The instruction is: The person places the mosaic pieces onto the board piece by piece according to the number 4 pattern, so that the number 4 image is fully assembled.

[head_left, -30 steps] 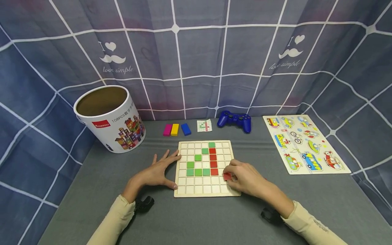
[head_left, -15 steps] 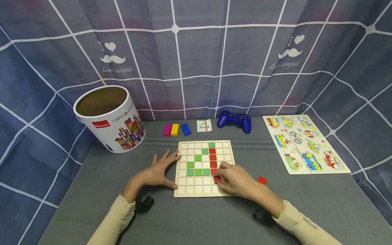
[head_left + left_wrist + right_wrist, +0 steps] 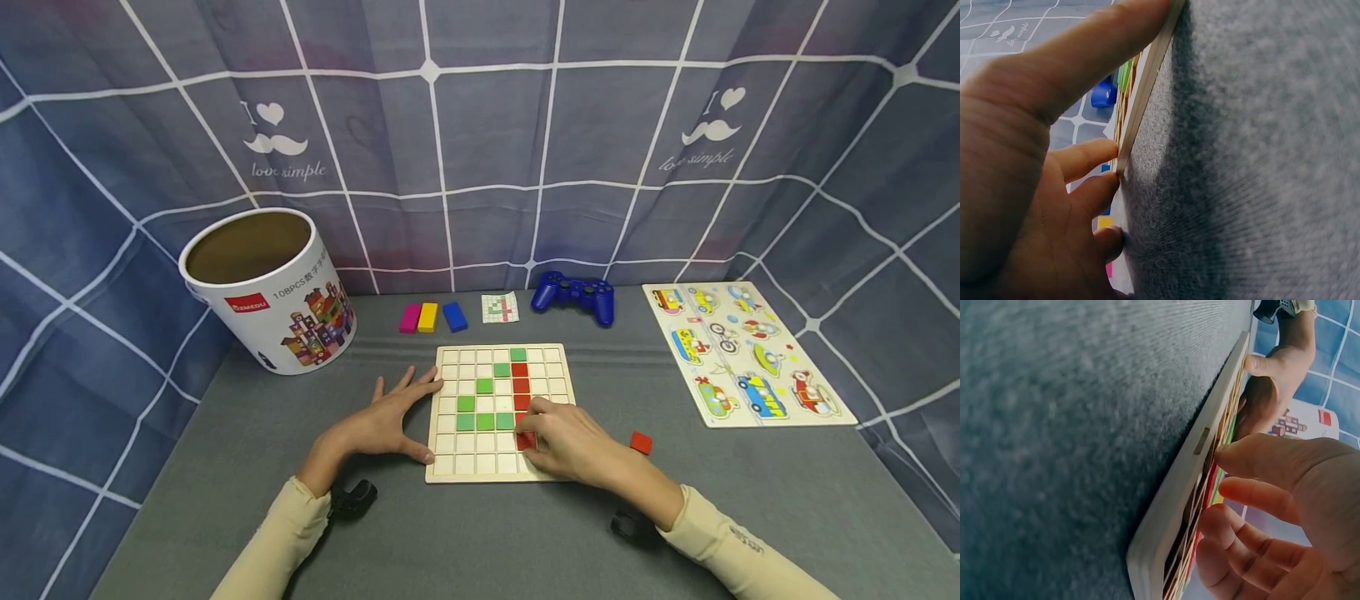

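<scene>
Grey felt table point(image 3: 750, 500), blue checked cloth backdrop. Big white cardboard tub point(image 3: 270, 292) far left, open top. Vehicle peg puzzle point(image 3: 746, 354) far right. Wooden grid board point(image 3: 498, 412) centre, partly filled with green tiles point(image 3: 485, 422) and a red column point(image 3: 521, 385). Blue gamepad point(image 3: 573, 297), small pattern card point(image 3: 500, 307), pink, yellow and blue blocks point(image 3: 433, 317) in a row behind board. Spare red tile point(image 3: 641, 442) loose on felt, just right of board.

Left hand point(image 3: 390, 421): flat, fingers spread and straight, thumb and fingertips touching board's left edge, gripping nothing. Right hand point(image 3: 566, 442): fingers curled over board's lower right, pinching a red tile point(image 3: 527, 440) at a cell directly below the red column; seated or not, cannot tell.

Tile looks like light, stiff painted wood, smooth faces, likely slippery. Best taken at opposite side edges with thumb and fingertip. Snug cells, so probably needs squaring up. Board thin and light, probably slides on felt unless braced.
</scene>
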Tool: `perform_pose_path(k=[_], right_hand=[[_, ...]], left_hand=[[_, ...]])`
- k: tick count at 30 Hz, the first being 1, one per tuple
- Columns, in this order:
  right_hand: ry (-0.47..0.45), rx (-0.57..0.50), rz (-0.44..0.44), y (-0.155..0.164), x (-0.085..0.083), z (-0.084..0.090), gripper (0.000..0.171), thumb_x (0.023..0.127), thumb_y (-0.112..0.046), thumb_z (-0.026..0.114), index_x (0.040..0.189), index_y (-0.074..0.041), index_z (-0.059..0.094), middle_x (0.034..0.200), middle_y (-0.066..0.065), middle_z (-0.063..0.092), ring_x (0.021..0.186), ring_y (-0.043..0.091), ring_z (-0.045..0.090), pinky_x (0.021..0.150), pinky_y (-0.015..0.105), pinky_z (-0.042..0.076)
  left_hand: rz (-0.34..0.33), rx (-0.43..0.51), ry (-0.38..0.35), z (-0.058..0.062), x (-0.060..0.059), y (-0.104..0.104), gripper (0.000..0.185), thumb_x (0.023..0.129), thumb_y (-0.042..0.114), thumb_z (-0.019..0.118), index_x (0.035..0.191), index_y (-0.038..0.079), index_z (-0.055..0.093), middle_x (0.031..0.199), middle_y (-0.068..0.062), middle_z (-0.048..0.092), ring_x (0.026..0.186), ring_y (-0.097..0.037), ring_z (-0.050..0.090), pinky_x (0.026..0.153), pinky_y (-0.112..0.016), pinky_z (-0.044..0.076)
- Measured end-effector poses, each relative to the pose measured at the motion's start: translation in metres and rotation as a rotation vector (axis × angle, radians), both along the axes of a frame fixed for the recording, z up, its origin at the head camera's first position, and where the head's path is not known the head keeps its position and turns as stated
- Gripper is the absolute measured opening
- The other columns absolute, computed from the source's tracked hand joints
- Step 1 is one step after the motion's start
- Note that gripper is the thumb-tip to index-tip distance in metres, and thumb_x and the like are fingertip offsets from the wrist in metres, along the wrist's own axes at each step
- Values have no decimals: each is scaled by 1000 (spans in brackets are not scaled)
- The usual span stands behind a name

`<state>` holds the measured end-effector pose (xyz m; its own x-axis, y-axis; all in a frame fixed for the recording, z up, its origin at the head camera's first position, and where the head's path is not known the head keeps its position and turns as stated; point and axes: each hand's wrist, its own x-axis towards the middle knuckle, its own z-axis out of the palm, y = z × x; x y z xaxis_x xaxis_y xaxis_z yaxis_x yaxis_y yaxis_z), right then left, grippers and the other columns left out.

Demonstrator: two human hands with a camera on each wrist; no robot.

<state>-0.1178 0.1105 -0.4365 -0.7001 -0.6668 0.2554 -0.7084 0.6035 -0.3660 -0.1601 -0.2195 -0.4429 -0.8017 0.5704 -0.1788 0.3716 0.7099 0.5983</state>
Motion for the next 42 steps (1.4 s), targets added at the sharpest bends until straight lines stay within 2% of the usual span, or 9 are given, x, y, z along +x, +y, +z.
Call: perform_pose_path(k=[5, 15, 22, 30, 37, 42], right_hand=[[6, -24, -16, 10, 3, -1, 20, 80, -9, 78, 100, -13, 76, 87, -4, 58, 59, 2, 42, 52, 20, 37], [42, -50, -109, 50, 13, -1, 24, 81, -13, 82, 104, -12, 75, 93, -5, 61, 63, 2, 50, 54, 19, 40], [33, -11, -242, 84, 17, 0, 28, 76, -13, 86, 102, -12, 76, 89, -6, 61, 65, 5, 51, 54, 22, 40], [60, 16, -310, 110, 17, -1, 32, 72, -11, 87, 102, -9, 75, 90, -5, 62, 64, 5, 51, 54, 24, 41], [19, 62, -378, 123, 23, 1, 36, 71, -13, 87, 104, -9, 74, 90, -4, 63, 66, 4, 50, 56, 26, 43], [4, 95, -404, 129, 26, -1, 26, 70, -13, 85, 93, -14, 73, 82, -7, 58, 65, 4, 48, 55, 27, 41]], left_hand=[[-8, 2, 0, -1, 1, -1, 116, 66, 49, 91, 159, 21, 28, 167, 0, 9, 151, -36, -6, 107, -71, -14], [-5, 4, -9, -1, -1, 1, 116, 66, 50, 91, 159, 22, 28, 167, 0, 10, 151, -35, -6, 107, -71, -15], [-18, 10, 13, 0, -2, 0, 116, 67, 50, 91, 160, 22, 28, 168, 0, 8, 151, -35, -6, 107, -71, -15], [-18, 6, 10, 0, -2, 0, 116, 67, 49, 91, 159, 20, 28, 168, -1, 8, 151, -36, -6, 107, -71, -15], [-20, 9, 13, -1, -3, 1, 116, 67, 49, 91, 159, 20, 28, 168, -1, 8, 151, -36, -6, 107, -72, -15], [-22, 11, 19, 0, -2, -1, 115, 67, 48, 91, 159, 20, 28, 168, -2, 8, 151, -36, -5, 107, -72, -15]])
